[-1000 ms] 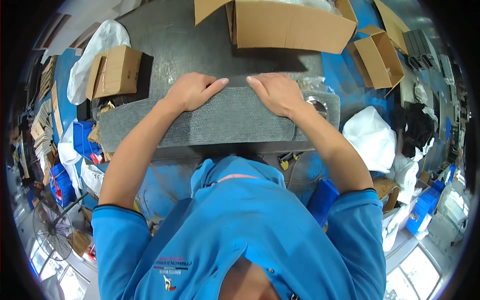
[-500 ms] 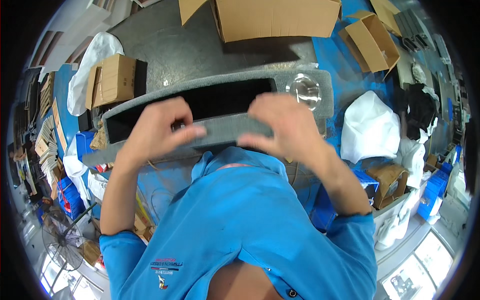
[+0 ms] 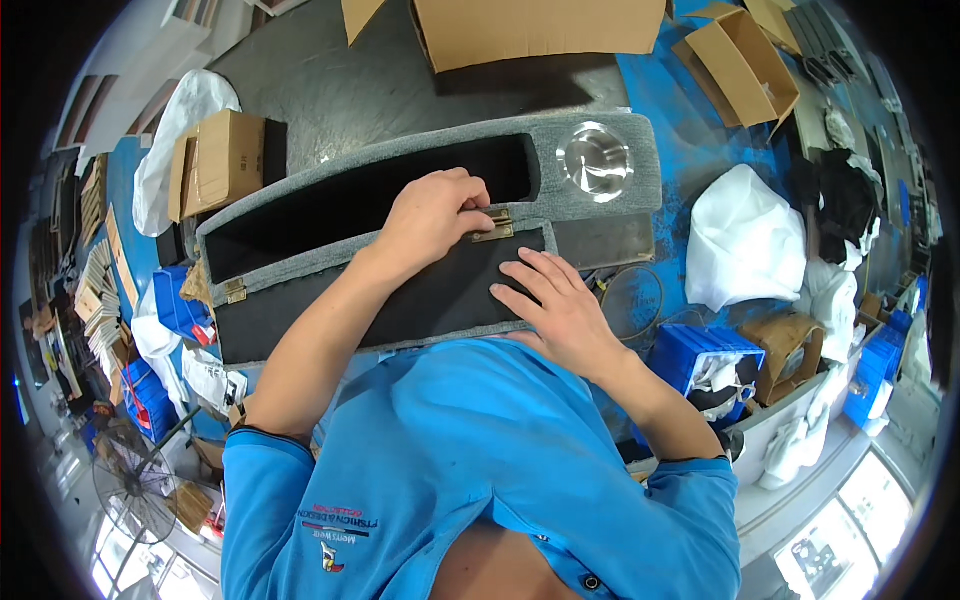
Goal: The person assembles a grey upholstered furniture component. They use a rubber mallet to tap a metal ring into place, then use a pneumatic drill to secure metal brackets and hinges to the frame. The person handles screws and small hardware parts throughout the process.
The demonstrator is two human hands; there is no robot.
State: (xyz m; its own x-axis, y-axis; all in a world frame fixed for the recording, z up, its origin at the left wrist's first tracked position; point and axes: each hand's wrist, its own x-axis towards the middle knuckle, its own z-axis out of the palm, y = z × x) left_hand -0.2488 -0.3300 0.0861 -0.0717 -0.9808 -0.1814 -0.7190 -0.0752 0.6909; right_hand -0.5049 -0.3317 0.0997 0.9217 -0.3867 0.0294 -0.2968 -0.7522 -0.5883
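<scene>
A long armrest box covered in grey fabric lies across in front of me, its deep black-lined compartment uncovered. A round shiny metal cup holder is set in its right end. The lid is folded back toward me, black lining up, joined by a brass hinge at right and another brass hinge at left. My left hand has its fingers curled and pinched at the right hinge; anything between the fingertips is hidden. My right hand lies with spread fingers on the lid's right end.
A large cardboard box stands beyond the armrest box. At left is a smaller carton beside a white bag. To the right are an open carton, a white plastic sack and a blue bin. A fan stands lower left.
The lid now lies folded back with its black lining and hinges showing. My left hand has moved right to the hinge; my right hand has come down onto the lid.
</scene>
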